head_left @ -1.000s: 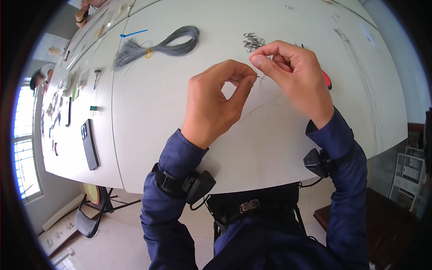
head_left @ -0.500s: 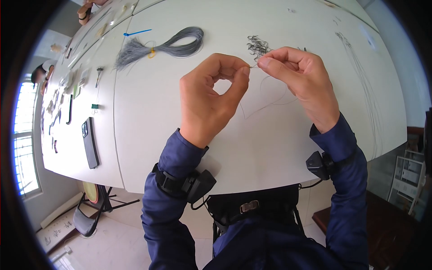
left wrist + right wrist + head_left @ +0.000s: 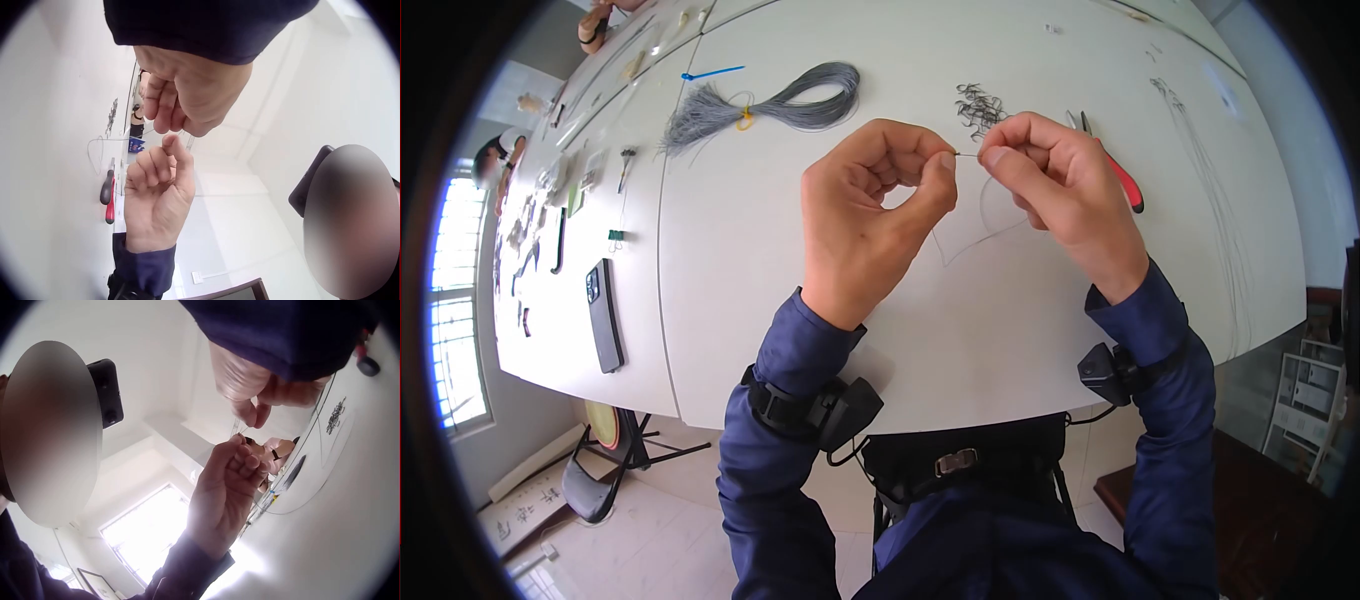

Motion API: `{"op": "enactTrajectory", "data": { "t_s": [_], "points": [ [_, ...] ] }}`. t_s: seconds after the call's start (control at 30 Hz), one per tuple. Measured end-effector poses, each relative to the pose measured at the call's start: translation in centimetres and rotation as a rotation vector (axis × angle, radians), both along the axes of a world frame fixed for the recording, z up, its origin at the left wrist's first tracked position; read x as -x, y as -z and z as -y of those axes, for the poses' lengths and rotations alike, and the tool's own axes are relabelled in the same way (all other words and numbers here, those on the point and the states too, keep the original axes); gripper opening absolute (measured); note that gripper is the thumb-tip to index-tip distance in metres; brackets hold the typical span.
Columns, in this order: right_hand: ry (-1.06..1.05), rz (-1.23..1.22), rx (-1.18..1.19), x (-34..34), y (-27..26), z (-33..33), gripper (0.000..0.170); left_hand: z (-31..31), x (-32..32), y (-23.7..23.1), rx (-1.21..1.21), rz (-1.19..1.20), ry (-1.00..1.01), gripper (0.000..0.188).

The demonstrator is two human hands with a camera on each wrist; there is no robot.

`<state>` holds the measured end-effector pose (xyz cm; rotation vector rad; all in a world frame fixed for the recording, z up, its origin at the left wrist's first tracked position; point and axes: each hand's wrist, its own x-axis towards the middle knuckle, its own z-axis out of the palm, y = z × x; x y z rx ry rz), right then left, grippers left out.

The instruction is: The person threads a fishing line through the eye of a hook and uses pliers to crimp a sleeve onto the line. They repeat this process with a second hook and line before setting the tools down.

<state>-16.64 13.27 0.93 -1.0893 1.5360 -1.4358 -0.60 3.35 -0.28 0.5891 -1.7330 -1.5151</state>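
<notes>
My left hand (image 3: 870, 215) pinches the end of a small dark fish hook between thumb and index finger, most of it hidden by the fingertips. Just to its right, my right hand (image 3: 1070, 195) pinches a thin line (image 3: 967, 155) that runs taut across the short gap between the two hands. A loose loop of the line (image 3: 980, 241) hangs below them over the white table. In the left wrist view the two hands' fingertips nearly meet. Behind the right hand lies a pile of small dark hooks (image 3: 978, 105).
Red-handled pliers (image 3: 1128, 180) lie right of the right hand. A grey bundle of line (image 3: 825, 90) with a yellow tie, and a blue cable tie (image 3: 713, 73), lie at the back left. Long loose strands (image 3: 1205, 180) stretch along the right side. A phone (image 3: 604, 315) lies at left.
The right hand has come down from above the left fingertips and drawn slightly right, and the line between the hands is now straight. The left hand has shifted slightly left. The pliers show more fully.
</notes>
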Motion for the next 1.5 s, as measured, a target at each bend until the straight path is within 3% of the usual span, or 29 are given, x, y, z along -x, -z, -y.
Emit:
{"op": "enactTrajectory", "data": {
  "t_s": [0.13, 0.2, 0.3, 0.53, 0.9, 1.2, 1.3, 1.5],
  "points": [
    [0.030, -0.206, 0.007, -0.7, 0.5, -0.1, 0.013, 0.0, 0.3, 0.4, 0.044, -0.004, -0.091, 0.006],
    [0.054, -0.393, -0.030, -1.3, -0.1, -0.5, 0.011, 0.2, 0.3, 0.8, 0.171, 0.048, -0.141, 0.007],
    [0.114, -0.463, 0.084, -1.6, -0.1, -0.7, 0.009, 0.2, 0.3, 1.1, 0.309, 0.099, -0.142, 0.008],
    [0.131, -0.327, -0.011, -0.8, -1.0, -0.6, 0.015, 0.2, 0.3, 1.2, 0.401, 0.102, -0.047, 0.008],
    [-0.019, -0.051, 0.029, -0.3, 0.7, -0.3, 0.019, -0.6, -0.1, 0.1, 0.033, -0.009, 0.036, 0.006],
    [0.098, -0.049, 0.083, -2.5, 0.6, -0.6, 0.019, -0.9, 0.1, -0.2, -0.023, -0.055, -0.043, 0.007],
    [0.134, -0.105, 0.076, -2.9, 0.3, -0.6, 0.016, -1.0, 0.4, 0.1, 0.061, -0.067, -0.099, 0.007],
    [0.210, -0.716, 0.229, -3.2, 0.8, -0.6, 0.005, 0.0, 0.8, 1.2, 0.338, -0.011, -0.221, 0.007]
  ]
}}
